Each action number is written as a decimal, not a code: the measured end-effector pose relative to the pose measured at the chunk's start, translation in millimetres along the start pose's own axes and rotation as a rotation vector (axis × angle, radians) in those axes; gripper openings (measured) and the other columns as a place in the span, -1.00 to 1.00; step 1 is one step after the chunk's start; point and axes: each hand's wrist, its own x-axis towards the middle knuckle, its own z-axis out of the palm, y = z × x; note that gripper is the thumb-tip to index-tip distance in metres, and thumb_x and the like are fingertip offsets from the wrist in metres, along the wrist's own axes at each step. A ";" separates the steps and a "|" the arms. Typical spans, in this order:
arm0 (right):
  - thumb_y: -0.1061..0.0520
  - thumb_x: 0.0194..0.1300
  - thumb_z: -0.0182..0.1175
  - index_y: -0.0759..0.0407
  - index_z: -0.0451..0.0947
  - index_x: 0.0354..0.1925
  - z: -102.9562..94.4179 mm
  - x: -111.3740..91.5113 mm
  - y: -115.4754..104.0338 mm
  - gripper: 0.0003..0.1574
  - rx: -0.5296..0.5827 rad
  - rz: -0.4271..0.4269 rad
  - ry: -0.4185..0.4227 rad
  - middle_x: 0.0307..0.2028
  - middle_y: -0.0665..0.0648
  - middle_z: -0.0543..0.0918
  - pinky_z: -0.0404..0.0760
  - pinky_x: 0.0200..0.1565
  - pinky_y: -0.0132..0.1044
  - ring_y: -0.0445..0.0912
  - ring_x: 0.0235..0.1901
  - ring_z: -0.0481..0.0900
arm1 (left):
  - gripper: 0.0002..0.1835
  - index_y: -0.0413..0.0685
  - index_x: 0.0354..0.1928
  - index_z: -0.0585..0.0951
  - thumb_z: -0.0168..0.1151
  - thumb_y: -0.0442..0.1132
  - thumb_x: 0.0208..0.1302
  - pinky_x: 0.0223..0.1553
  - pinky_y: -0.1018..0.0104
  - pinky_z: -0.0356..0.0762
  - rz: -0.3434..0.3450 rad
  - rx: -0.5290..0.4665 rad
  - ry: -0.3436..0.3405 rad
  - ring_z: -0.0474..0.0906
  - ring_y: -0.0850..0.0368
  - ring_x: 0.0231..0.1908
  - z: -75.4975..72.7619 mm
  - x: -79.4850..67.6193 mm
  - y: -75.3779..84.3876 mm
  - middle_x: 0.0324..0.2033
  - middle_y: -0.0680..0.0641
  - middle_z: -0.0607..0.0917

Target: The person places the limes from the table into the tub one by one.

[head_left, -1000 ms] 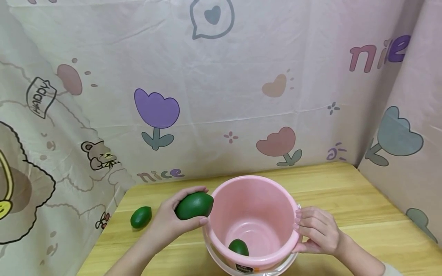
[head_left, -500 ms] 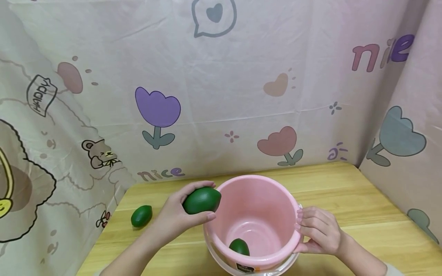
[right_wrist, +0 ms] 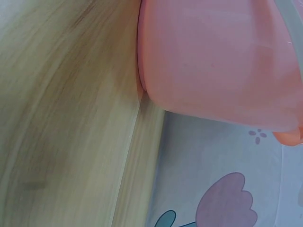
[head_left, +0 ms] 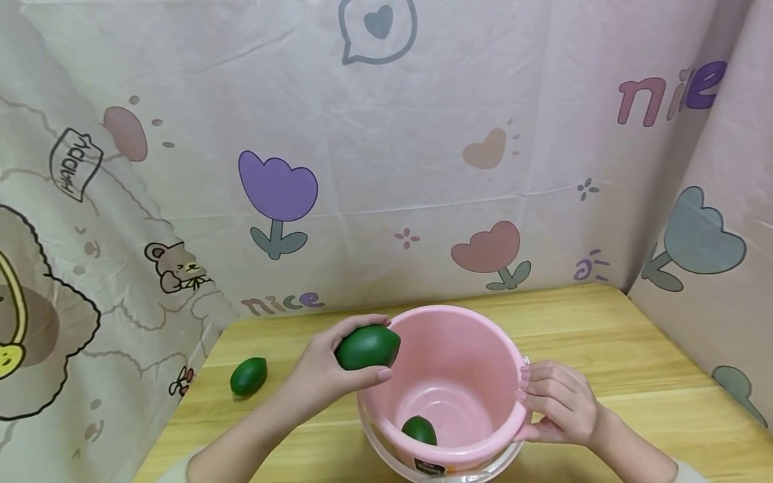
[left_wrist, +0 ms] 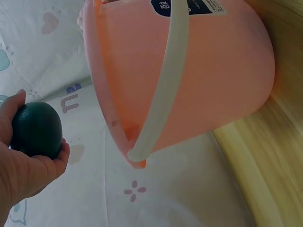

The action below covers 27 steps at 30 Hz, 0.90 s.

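Hands [head_left: 320,369] [head_left: 558,402] grip one of three green fruits [head_left: 368,347] [head_left: 249,376] [head_left: 419,430] (left) and, seemingly, one pink bucket [head_left: 455,352] (right).

left hand [left_wrist: 23,172] around a dark green fruit [left_wrist: 37,130], near a pink bucket [left_wrist: 218,71] with pale handle [left_wrist: 168,78]

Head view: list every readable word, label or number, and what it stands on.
"nice": back cloth, lower left.
"ni e": same cloth, upper right, partly lost in a fold.
"HAPPY": left cloth, printed sideways.
Dark label on the pink bucket: too small to read.
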 end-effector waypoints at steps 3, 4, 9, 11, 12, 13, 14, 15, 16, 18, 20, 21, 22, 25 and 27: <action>-0.16 0.18 0.28 0.29 0.52 -0.64 -0.1 -0.3 -0.3 -0.43 0.001 0.004 -0.002 -0.65 0.12 0.54 0.63 -0.39 -0.30 -0.05 -0.59 0.49 | -0.41 0.29 0.10 0.55 0.50 -0.10 -0.06 -0.17 0.25 0.58 -0.003 -0.002 0.005 0.55 0.04 -0.14 1.6 1.7 1.4 0.07 0.04 0.59; -0.16 0.18 0.28 0.29 0.52 -0.64 -0.2 -0.5 -0.5 -0.43 0.002 0.005 -0.002 -0.65 0.12 0.54 0.63 -0.39 -0.30 -0.05 -0.59 0.49 | -0.41 0.29 0.10 0.55 0.50 -0.11 -0.06 -0.17 0.25 0.58 0.000 -0.001 0.006 0.55 0.04 -0.14 2.1 2.5 1.9 0.07 0.05 0.59; -0.16 0.18 0.28 0.29 0.52 -0.63 -0.3 -1.3 -0.7 -0.43 0.003 0.007 -0.003 -0.64 0.13 0.55 0.63 -0.39 -0.30 -0.05 -0.59 0.49 | -0.41 0.24 0.11 0.55 0.50 -0.12 -0.06 -0.15 0.25 0.57 0.033 0.007 -0.010 0.55 0.04 -0.13 4.2 7.4 3.7 0.05 0.07 0.61; -0.16 0.18 0.28 0.29 0.52 -0.63 -0.3 -1.5 -0.6 -0.43 0.003 0.007 -0.002 -0.64 0.13 0.55 0.63 -0.39 -0.30 -0.05 -0.58 0.49 | -0.40 0.26 0.11 0.55 0.50 -0.12 -0.06 -0.15 0.25 0.57 0.043 0.007 -0.012 0.55 0.05 -0.13 5.2 9.6 4.9 0.05 0.08 0.61; -0.16 0.18 0.28 0.29 0.51 -0.64 -0.3 -1.5 -0.5 -0.43 0.004 0.008 -0.001 -0.64 0.13 0.55 0.63 -0.39 -0.30 -0.05 -0.58 0.49 | -0.40 0.28 0.11 0.55 0.50 -0.13 -0.06 -0.15 0.25 0.57 0.045 0.005 -0.012 0.55 0.05 -0.13 5.7 10.6 5.5 0.05 0.08 0.61; -0.16 0.18 0.28 0.29 0.51 -0.64 -0.2 -1.5 -0.3 -0.43 0.004 0.007 0.000 -0.64 0.13 0.55 0.63 -0.39 -0.31 -0.05 -0.58 0.49 | -0.39 0.29 0.11 0.54 0.51 -0.13 -0.07 -0.15 0.24 0.57 0.048 0.001 -0.011 0.56 0.05 -0.14 6.3 11.8 6.2 0.05 0.09 0.61; -0.16 0.19 0.28 0.29 0.51 -0.64 0.0 -1.4 -0.1 -0.43 0.004 0.007 0.001 -0.64 0.13 0.55 0.63 -0.39 -0.30 -0.05 -0.58 0.49 | -0.39 0.30 0.11 0.54 0.51 -0.13 -0.07 -0.15 0.24 0.57 0.053 -0.001 -0.009 0.56 0.05 -0.14 7.0 12.8 6.8 0.05 0.09 0.61; -0.16 0.19 0.28 0.29 0.51 -0.64 0.1 -1.2 0.1 -0.43 0.004 0.007 0.002 -0.64 0.13 0.55 0.62 -0.40 -0.31 -0.05 -0.58 0.49 | -0.39 0.29 0.11 0.54 0.51 -0.13 -0.07 -0.14 0.24 0.57 0.056 -0.005 -0.008 0.56 0.05 -0.14 7.8 13.9 7.2 0.06 0.10 0.60; -0.16 0.19 0.28 0.29 0.51 -0.64 0.2 -1.0 0.2 -0.43 0.005 0.007 0.003 -0.65 0.13 0.55 0.62 -0.40 -0.31 -0.05 -0.58 0.49 | -0.39 0.27 0.11 0.54 0.50 -0.14 -0.07 -0.14 0.23 0.57 0.058 -0.012 -0.010 0.56 0.05 -0.14 8.7 14.8 7.5 0.06 0.10 0.60; -0.15 0.19 0.28 0.29 0.51 -0.65 0.5 -0.4 0.4 -0.43 0.005 0.005 0.005 -0.65 0.13 0.54 0.62 -0.41 -0.31 -0.05 -0.59 0.48 | -0.39 0.26 0.12 0.53 0.50 -0.14 -0.06 -0.13 0.23 0.57 0.059 -0.025 -0.022 0.56 0.05 -0.14 10.9 16.6 7.4 0.06 0.10 0.59; -0.15 0.19 0.28 0.29 0.50 -0.65 0.8 0.3 0.6 -0.43 0.006 0.004 0.008 -0.65 0.12 0.54 0.62 -0.41 -0.31 -0.05 -0.59 0.48 | -0.39 0.25 0.12 0.53 0.50 -0.14 -0.05 -0.13 0.23 0.57 0.065 -0.035 -0.032 0.55 0.05 -0.14 13.6 17.9 7.1 0.06 0.10 0.59; -0.15 0.19 0.28 0.29 0.50 -0.65 1.0 0.7 0.7 -0.43 0.007 0.003 0.010 -0.66 0.12 0.54 0.62 -0.42 -0.31 -0.05 -0.59 0.48 | -0.39 0.27 0.12 0.53 0.50 -0.14 -0.05 -0.13 0.23 0.57 0.066 -0.039 -0.037 0.55 0.05 -0.14 15.1 18.5 6.9 0.06 0.10 0.59; -0.15 0.19 0.28 0.29 0.50 -0.65 1.1 1.0 0.8 -0.43 0.008 0.003 0.011 -0.66 0.12 0.54 0.62 -0.42 -0.31 -0.05 -0.59 0.48 | -0.39 0.27 0.12 0.53 0.50 -0.14 -0.05 -0.13 0.23 0.57 0.069 -0.044 -0.041 0.56 0.05 -0.14 16.6 19.0 6.8 0.06 0.11 0.59; -0.15 0.19 0.28 0.29 0.50 -0.65 1.5 1.8 0.9 -0.43 0.008 0.002 0.016 -0.66 0.12 0.53 0.62 -0.41 -0.31 -0.05 -0.59 0.48 | -0.40 0.30 0.11 0.53 0.50 -0.15 -0.05 -0.12 0.22 0.57 0.088 -0.051 -0.046 0.56 0.07 -0.15 21.5 20.2 6.7 0.06 0.12 0.59; -0.14 0.19 0.28 0.29 0.50 -0.65 1.7 2.1 0.8 -0.43 0.007 0.003 0.018 -0.66 0.12 0.53 0.62 -0.41 -0.31 -0.05 -0.59 0.48 | -0.40 0.30 0.11 0.53 0.50 -0.16 -0.05 -0.12 0.22 0.56 0.095 -0.058 -0.050 0.57 0.08 -0.15 24.6 20.9 6.8 0.06 0.14 0.60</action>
